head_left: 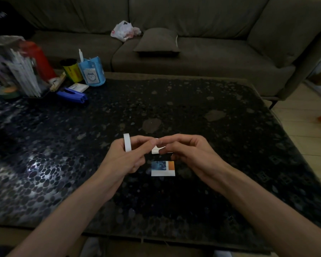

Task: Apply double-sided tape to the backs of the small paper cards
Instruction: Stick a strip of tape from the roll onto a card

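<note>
White tape strip (157, 150), pinched btw left hand (127, 160), right hand (190, 154) fingers (176, 140)

Dim room: grey sofa (193, 58) behind dark pebble-patterned table (193, 112).

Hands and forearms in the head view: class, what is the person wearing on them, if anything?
Nothing that shows. The left hand and right hand are ungloved. The left forearm and right forearm are bare down to the frame's lower edge, with no sleeve or cuff in view. No watch or bracelet shows. No ring is plain on the fingers, though the light is dim.
</note>
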The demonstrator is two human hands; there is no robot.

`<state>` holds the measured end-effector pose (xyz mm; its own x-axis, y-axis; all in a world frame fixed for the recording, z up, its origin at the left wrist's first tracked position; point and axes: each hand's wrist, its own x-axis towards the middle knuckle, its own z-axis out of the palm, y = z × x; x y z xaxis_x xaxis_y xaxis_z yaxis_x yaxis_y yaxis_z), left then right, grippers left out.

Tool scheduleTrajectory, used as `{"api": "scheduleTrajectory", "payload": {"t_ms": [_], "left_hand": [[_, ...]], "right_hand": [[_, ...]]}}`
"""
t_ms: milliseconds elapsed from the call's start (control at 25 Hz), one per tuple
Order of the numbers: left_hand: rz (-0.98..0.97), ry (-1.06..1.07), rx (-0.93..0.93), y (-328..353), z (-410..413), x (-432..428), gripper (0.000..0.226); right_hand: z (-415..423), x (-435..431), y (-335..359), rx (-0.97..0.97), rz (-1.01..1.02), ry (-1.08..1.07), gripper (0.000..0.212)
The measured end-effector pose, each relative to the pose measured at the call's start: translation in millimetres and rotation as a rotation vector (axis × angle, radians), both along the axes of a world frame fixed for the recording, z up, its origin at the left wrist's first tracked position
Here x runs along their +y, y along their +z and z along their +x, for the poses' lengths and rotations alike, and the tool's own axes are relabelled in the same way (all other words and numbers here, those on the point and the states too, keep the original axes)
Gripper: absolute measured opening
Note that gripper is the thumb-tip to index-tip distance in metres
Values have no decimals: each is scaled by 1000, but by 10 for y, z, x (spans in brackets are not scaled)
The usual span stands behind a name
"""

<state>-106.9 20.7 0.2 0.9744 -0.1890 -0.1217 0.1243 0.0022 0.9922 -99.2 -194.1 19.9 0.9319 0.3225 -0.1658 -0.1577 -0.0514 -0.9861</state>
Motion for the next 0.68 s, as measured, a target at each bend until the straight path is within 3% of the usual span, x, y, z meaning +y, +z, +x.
{"api": "scheduleTrajectory", "payload": {"t_ms": [680], "left_hand": [[8, -9, -13, 12, -16, -26, 45]], "right_hand": [[59, -33, -67, -14, -45, -64, 9]]}}
